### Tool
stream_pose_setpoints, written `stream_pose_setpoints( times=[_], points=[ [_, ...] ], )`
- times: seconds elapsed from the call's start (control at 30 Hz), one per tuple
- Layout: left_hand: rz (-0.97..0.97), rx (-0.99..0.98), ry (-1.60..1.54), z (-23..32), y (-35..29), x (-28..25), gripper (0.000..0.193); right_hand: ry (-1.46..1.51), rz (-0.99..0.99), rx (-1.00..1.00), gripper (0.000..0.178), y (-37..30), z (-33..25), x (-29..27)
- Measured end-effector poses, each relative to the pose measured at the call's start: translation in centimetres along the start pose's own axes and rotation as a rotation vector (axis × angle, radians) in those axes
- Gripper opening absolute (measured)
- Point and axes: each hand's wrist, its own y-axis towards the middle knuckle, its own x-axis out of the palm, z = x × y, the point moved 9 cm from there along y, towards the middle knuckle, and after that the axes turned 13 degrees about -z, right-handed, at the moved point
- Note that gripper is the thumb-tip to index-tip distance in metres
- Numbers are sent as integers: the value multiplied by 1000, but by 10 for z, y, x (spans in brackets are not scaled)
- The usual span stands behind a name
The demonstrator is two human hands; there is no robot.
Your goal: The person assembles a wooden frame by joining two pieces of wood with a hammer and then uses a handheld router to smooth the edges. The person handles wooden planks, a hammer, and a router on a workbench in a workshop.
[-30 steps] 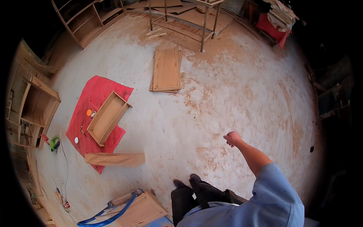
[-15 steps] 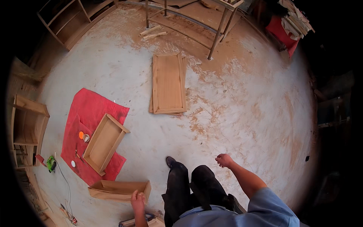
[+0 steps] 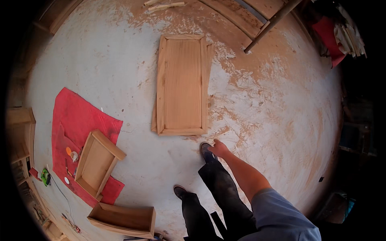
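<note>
My right hand (image 3: 218, 149) hangs above my forward shoe (image 3: 207, 151), just below the near right corner of a framed wooden panel (image 3: 181, 88). The hand looks empty, its fingers loosely bent and apart. The panel lies flat on the floor on top of a second, slightly turned wooden panel (image 3: 209, 68), which shows only along its edges. My left hand is out of view. To the left, a wooden drawer-like box (image 3: 96, 166) rests on a red cloth (image 3: 80, 110). Another open wooden box (image 3: 124, 219) stands on the floor near my legs.
On the cloth are an orange lid (image 3: 68, 151), a small pot (image 3: 74, 156) and a white disc (image 3: 66, 180). A green power tool (image 3: 46, 177) with a cord lies left. Wooden shelving (image 3: 20, 136) lines the left side; a metal-legged frame (image 3: 273, 24) stands at the far right.
I have stepped forward, so the stacked panels appear larger and closer. My right hand has moved forward toward their near edge. My left hand has left the view.
</note>
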Motion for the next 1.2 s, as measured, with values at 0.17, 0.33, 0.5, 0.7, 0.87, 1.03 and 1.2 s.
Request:
stream_pose_setpoints(
  times=[0.17, 0.33, 0.5, 0.7, 0.87, 1.03, 1.2],
  points=[
    [36, -156, -79, -24, -17, 41, 57, 82, 101, 12, 92, 88, -41, -52],
    [32, -233, -112, -30, -23, 63, 57, 228, 139, 47, 87, 159, -35, -68],
    [38, -283, -126, -33, -36, 71, 56, 553, 63, 42, 57, 196, -14, -56],
    [48, -306, -144, -33, -42, 77, 56, 698, 4, 73, 58, 191, -9, -48],
    [18, -289, -117, -21, -35, 81, 56, 882, -186, -53, 69, 152, -43, -48],
    [-9, -230, -90, 0, -30, 89, 56, 1075, -119, -173, 60, 94, -99, -58],
    [-45, -65, -107, -1, -40, 83, 55, 937, 114, -192, 52, 8, -177, -97]
  ],
)
